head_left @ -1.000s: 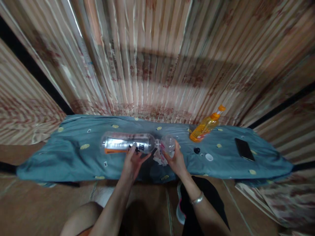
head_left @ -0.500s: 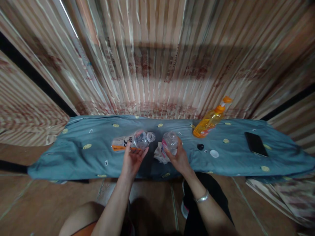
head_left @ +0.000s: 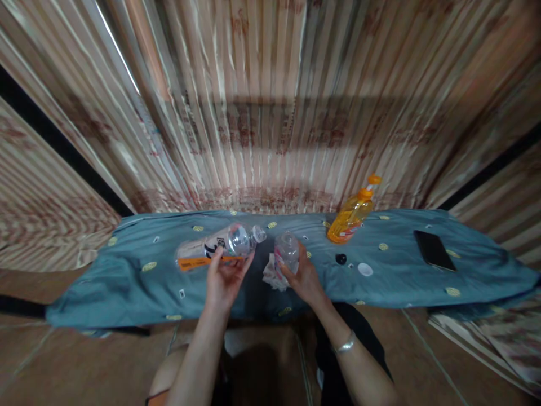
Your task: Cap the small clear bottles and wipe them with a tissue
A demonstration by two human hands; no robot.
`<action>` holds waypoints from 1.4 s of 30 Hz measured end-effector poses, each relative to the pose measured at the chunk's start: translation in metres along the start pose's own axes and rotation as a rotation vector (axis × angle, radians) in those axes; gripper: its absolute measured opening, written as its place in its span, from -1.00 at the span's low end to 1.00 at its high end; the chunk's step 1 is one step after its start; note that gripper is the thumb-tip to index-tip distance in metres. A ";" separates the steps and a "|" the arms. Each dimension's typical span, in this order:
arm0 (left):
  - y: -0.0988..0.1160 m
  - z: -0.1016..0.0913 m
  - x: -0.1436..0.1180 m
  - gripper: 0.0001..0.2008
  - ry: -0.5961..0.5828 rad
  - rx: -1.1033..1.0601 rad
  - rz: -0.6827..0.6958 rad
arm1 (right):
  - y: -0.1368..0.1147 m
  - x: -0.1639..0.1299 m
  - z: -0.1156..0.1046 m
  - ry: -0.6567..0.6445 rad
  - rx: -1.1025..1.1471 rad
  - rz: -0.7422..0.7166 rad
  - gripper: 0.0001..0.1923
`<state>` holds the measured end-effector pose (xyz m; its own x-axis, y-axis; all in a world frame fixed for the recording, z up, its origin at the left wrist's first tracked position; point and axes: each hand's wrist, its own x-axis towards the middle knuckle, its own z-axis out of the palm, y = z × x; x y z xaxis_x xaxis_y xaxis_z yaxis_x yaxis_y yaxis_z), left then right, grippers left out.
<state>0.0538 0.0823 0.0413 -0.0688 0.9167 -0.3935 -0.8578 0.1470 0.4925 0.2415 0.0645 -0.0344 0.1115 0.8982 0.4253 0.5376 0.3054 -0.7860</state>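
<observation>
While the left hand [head_left: 226, 276] grips the big bottle [head_left: 220, 247] tilted with its open mouth rightward, the right hand [head_left: 302, 276] clasps the small bottle [head_left: 287, 251] upright mid-table, so pouring seems underway, needing mouths aligned.

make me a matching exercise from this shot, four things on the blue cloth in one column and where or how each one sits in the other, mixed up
Things:
1. large clear plastic bottle with an orange label band
2. small clear plastic bottle
3. orange squeeze bottle with an orange-and-white spout
4. flat black phone

Places or states:
A. lying flat near the right end of the cloth
B. held tilted in the left hand
C. standing at the back by the curtain
D. held upright in the right hand

Pairs: 1-B, 2-D, 3-C, 4-A
</observation>
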 end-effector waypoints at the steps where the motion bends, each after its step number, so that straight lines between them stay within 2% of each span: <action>1: 0.001 0.002 0.001 -0.80 -0.010 -0.002 0.000 | -0.001 0.000 0.000 0.001 -0.008 -0.001 -0.36; 8: -0.002 0.014 0.007 -0.82 -0.066 -0.051 -0.019 | -0.001 0.002 0.000 -0.014 -0.051 -0.007 -0.35; 14: -0.009 0.013 0.009 -0.86 -0.144 -0.054 0.001 | -0.003 0.003 0.001 0.004 -0.107 -0.015 -0.35; 17: -0.012 0.011 0.010 -0.90 -0.133 -0.026 0.036 | -0.005 0.004 0.002 0.008 -0.115 -0.021 -0.36; 22: -0.013 0.010 0.008 -0.85 -0.107 0.079 0.085 | -0.004 0.003 0.002 0.014 -0.127 -0.032 -0.32; 26: -0.011 0.011 0.006 -0.92 -0.118 0.128 0.147 | -0.003 0.002 0.003 0.014 -0.136 -0.016 -0.31; 37: -0.016 0.004 -0.001 -0.81 -0.100 0.134 0.174 | -0.001 -0.001 0.002 0.008 -0.119 0.002 -0.31; 42: -0.016 0.002 -0.002 -0.84 -0.145 0.169 0.192 | -0.004 0.001 0.003 -0.010 -0.095 -0.013 -0.33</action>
<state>0.0691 0.0785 0.0360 -0.1381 0.9755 -0.1715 -0.7383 0.0140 0.6743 0.2365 0.0655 -0.0321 0.0961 0.8976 0.4303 0.6159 0.2860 -0.7341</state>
